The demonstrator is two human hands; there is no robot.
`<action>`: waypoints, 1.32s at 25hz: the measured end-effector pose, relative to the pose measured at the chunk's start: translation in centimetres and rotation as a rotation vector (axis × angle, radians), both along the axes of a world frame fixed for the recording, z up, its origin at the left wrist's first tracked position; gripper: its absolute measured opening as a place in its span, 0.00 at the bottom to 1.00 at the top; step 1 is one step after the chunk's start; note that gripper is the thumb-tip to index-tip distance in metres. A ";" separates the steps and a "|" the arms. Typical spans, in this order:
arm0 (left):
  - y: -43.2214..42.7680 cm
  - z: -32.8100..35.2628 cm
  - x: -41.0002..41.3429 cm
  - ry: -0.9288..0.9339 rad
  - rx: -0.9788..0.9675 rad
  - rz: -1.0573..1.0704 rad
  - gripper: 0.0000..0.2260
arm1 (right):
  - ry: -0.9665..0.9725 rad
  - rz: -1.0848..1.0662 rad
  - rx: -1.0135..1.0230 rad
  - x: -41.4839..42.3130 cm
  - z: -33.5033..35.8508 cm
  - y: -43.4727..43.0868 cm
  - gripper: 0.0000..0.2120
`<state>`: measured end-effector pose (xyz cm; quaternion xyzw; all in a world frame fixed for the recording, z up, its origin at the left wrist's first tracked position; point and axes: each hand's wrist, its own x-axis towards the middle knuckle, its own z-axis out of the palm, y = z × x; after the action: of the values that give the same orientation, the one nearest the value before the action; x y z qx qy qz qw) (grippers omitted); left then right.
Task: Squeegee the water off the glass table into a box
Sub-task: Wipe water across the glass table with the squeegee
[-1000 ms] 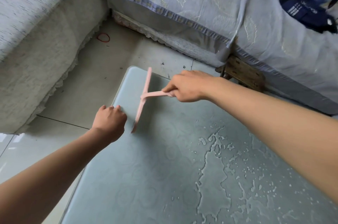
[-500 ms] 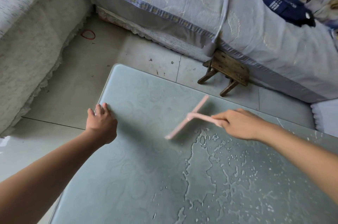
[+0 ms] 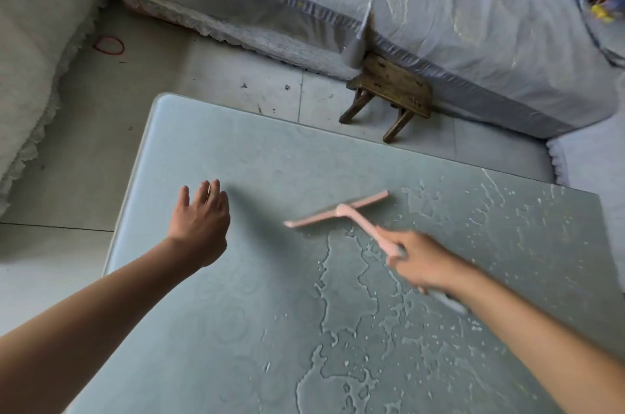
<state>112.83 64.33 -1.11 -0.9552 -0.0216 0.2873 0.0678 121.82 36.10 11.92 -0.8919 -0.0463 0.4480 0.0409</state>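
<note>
**Pink squeegee (image 3: 338, 210) on the worktop (image 3: 236, 312)**

The right hand (image 3: 422, 264), blurred, was curled round the squeegee's handle. The blade lay across the glass at the far end of the water (image 3: 345, 312). The left hand (image 3: 199, 227) hung over the dry side, fingers straight and slightly spread. A wooden stool (image 3: 392, 88) stood beyond.

My right grip (image 3: 422, 264) curls round the handle of the pink squeegee (image 3: 338, 210), whose blade sits on the glass bench (image 3: 203, 329) at the far edge of the water (image 3: 338, 312) pooled on its right half. My left grip (image 3: 199, 224) is over the dry left part, fingers loosely spread. A wooden stool (image 3: 392, 85) stands on the floor beyond.
</note>
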 end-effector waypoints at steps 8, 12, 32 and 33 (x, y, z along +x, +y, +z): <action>-5.8 0.2 0.2 0.041 -0.062 -0.099 0.29 | -0.210 -0.084 0.170 3.5 2.2 -0.7 0.09; -6.9 -0.8 -0.2 0.025 -0.098 -0.092 0.28 | -0.298 0.037 0.043 4.9 -0.1 0.4 0.12; -6.2 -2.1 -6.6 -0.153 -0.238 -0.042 0.31 | -0.219 0.082 0.089 -4.3 -0.1 -3.8 0.21; -6.4 -2.0 -7.8 -0.132 -0.243 -0.023 0.31 | -0.177 0.087 0.072 -5.7 0.3 -5.4 0.22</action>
<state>105.00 57.94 -3.08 -0.9734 0.0197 0.2236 -0.0465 116.17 30.72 12.25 -0.9231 -0.1045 0.3667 0.0489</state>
